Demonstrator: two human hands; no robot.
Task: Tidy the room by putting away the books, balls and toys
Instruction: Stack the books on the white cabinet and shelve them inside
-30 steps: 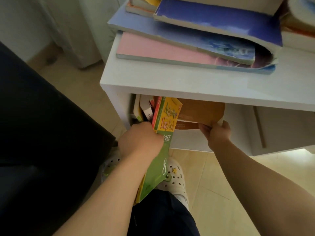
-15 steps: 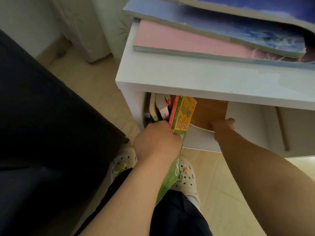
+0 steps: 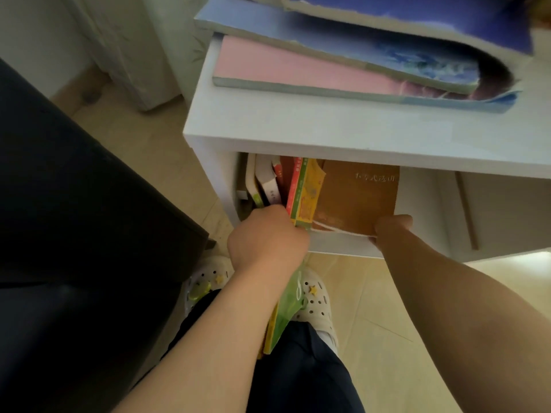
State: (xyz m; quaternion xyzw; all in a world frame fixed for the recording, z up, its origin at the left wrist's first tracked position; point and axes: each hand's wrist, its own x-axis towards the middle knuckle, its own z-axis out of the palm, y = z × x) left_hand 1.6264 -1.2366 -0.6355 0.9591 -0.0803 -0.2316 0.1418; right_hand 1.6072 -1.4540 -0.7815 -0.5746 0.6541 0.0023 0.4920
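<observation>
Green-and-yellow book (image 3: pixel 307 195): upright on edge, partly inserted in the white cabinet's (image 3: pixel 328 135) open compartment. Brown book (image 3: pixel 357 201): tilted, just beside it.

Your left hand (image 3: pixel 268 236) hides its own fingers and the middle of the green book (image 3: pixel 307 192). Your right hand (image 3: pixel 390 229) tucks its fingertips under the brown book (image 3: pixel 357 198), whose title is too blurred to read. The stacked books (image 3: pixel 343 55) run off the frame's upper edge.
</observation>
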